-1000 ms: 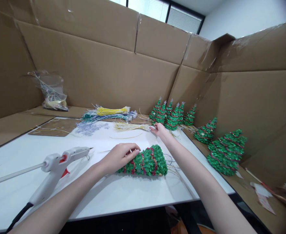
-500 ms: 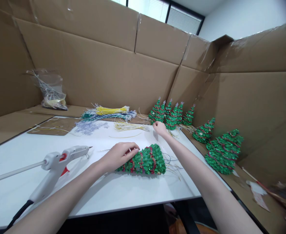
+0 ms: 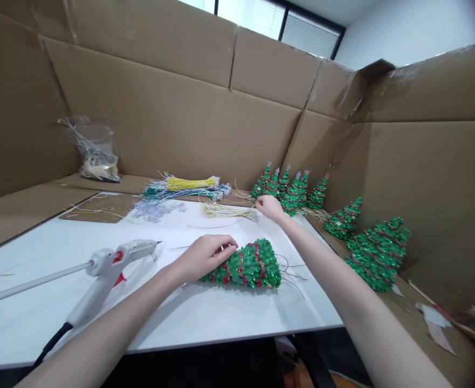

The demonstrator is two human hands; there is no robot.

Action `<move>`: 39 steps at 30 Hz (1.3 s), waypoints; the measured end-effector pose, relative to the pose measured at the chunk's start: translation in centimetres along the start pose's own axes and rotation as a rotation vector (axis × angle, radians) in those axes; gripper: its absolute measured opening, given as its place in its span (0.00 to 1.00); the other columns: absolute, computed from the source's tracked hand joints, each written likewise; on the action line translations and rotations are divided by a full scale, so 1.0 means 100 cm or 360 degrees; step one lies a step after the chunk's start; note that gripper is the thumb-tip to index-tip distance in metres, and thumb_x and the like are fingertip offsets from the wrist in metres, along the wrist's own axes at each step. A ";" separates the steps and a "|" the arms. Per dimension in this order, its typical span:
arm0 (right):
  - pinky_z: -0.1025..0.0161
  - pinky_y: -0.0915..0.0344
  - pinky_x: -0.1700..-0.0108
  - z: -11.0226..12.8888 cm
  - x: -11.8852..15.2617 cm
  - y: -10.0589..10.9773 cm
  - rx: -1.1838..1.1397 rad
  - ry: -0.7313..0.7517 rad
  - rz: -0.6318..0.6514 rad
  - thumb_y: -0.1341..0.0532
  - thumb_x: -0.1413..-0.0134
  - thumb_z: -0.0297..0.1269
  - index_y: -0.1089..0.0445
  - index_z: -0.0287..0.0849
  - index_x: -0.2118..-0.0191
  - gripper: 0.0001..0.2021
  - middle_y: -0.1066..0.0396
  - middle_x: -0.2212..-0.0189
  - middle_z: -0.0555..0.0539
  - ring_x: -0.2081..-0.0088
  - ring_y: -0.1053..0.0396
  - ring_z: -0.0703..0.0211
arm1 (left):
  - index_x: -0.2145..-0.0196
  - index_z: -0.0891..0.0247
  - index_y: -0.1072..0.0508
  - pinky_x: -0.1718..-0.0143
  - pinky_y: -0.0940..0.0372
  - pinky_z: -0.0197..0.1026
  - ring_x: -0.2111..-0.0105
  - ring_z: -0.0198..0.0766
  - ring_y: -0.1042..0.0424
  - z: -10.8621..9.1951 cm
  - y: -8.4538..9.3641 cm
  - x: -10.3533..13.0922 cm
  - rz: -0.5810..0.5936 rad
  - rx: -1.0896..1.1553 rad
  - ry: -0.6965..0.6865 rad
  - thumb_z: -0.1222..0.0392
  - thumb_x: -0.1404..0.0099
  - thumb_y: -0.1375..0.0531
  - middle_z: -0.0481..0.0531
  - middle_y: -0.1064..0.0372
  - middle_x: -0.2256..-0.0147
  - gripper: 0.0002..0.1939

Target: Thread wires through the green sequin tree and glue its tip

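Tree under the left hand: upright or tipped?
Tipped: the tree lies on its side on the white table, wide end rightward, left hand on its narrower part.

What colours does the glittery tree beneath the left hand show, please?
The glittery tree is green with red bands, best seen in the head view.

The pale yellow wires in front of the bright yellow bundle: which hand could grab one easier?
Probably the right hand: it's stretched out near one end of the pale yellow wires. The left hand is closer to the body, holding the lying tree.
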State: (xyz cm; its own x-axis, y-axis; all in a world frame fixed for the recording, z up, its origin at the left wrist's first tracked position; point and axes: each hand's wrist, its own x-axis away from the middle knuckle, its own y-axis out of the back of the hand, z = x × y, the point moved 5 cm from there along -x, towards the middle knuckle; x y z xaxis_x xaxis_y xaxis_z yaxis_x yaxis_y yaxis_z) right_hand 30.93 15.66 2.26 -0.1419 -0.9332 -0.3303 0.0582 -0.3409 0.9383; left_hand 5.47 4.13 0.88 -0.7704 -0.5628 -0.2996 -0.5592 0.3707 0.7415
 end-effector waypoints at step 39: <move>0.54 0.42 0.57 -0.006 -0.003 0.081 0.0197 -0.0050 -0.0381 0.47 0.41 0.37 0.29 0.41 0.72 0.13 0.27 0.70 0.43 0.64 0.31 0.51 | 0.59 0.61 0.26 0.64 0.39 0.38 0.66 0.37 0.31 0.009 0.001 -0.004 -0.0093 -0.0015 0.0004 0.53 0.29 0.51 0.50 0.26 0.63 0.15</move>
State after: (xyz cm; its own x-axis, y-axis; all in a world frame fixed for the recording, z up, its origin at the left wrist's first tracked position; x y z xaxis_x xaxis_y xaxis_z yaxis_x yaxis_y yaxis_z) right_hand 32.02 13.11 9.88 -0.1676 -0.8229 -0.5429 -0.1019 -0.5333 0.8398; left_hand 5.48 5.06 0.56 -0.7355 -0.5855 -0.3410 -0.6004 0.3298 0.7285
